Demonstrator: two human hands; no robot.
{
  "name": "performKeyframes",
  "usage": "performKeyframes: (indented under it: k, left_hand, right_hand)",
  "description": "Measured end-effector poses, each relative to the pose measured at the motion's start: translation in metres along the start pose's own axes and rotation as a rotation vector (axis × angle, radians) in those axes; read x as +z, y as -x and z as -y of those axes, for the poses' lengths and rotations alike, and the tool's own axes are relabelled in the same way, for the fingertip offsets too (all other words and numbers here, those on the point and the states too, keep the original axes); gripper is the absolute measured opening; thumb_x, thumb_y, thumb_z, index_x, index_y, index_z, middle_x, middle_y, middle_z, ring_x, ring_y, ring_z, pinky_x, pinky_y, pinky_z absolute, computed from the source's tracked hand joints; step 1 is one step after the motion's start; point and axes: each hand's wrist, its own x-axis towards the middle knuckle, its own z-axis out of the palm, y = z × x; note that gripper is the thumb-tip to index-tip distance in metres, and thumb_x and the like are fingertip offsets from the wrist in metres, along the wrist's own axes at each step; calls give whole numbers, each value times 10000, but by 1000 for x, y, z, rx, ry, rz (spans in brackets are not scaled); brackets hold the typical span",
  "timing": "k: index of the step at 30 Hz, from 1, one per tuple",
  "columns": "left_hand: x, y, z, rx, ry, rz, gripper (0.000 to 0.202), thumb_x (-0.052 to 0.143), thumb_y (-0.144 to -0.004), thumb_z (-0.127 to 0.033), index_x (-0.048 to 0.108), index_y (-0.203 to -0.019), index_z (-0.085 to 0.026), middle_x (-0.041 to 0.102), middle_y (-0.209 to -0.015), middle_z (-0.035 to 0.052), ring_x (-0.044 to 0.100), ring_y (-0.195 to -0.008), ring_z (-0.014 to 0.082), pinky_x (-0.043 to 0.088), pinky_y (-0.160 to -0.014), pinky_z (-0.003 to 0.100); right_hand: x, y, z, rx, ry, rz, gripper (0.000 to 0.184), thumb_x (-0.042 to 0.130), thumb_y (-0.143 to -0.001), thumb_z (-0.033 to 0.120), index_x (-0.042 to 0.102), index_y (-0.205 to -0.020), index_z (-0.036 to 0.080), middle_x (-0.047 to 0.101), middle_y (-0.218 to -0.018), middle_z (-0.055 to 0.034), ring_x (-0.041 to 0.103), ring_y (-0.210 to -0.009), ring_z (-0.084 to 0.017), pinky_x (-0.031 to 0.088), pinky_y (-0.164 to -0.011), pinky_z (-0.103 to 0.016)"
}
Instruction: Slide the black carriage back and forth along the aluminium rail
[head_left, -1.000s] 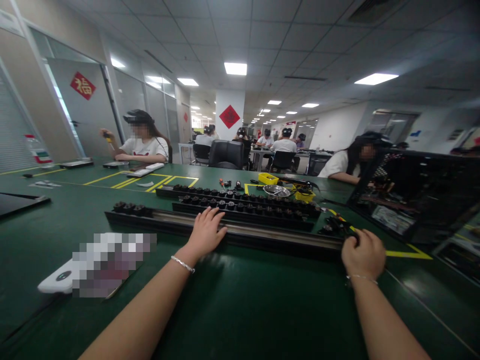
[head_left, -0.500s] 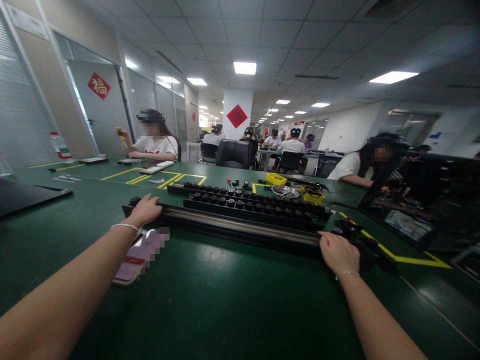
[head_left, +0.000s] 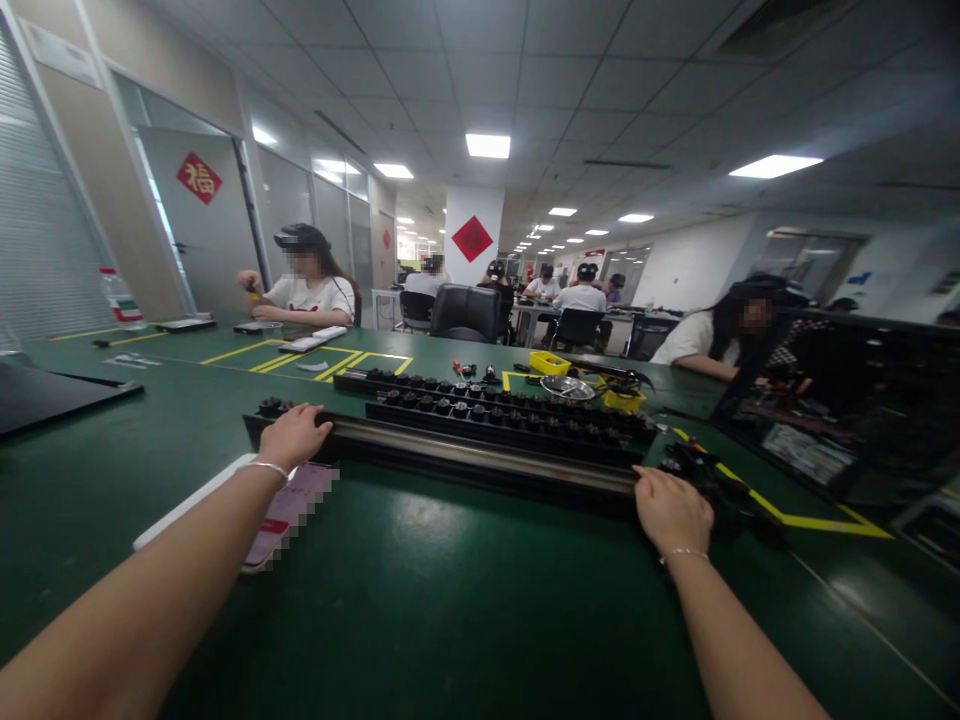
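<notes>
A long black rail (head_left: 480,455) with a silver strip lies across the green table (head_left: 465,600) in front of me. My left hand (head_left: 294,436) is curled over its left end, next to a few black knobs. My right hand (head_left: 671,512) grips the right end of the same rail. Behind it lie two more black rails (head_left: 502,405) studded with several black knobs. A white phone (head_left: 247,505) lies under my left forearm.
Yellow bins (head_left: 550,361) and a metal bowl (head_left: 568,386) sit behind the rails. An open black computer case (head_left: 847,400) stands at the right. A black tray (head_left: 52,390) lies far left. Other people sit at the far side of the table and beyond.
My left hand slid from the middle of the front rail to its left end and closed over it. My right hand stayed on the right end.
</notes>
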Motion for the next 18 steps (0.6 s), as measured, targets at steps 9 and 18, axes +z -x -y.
performKeyframes:
  k: [9, 18]
  left_hand:
    - [11, 4, -3, 37, 62, -41, 522, 311, -836, -406, 446, -1286, -178, 412, -1377, 129, 419, -1239, 282, 369, -979, 409]
    - [0, 9, -11, 77, 37, -34, 468, 345, -820, -335, 525, -1213, -158, 525, -1261, 128, 512, -1141, 254, 380, -966, 351]
  right_hand:
    - [1, -1, -2, -10, -1, 7, 441, 308, -839, 332, 632, -1133, 278, 595, -1215, -23, 462, -1128, -240, 314, -955, -453]
    - [-2, 0, 1, -10, 16, 17, 459, 281, -858, 348, 621, -1156, 264, 591, -1225, -29, 454, -1145, -244, 311, -958, -456]
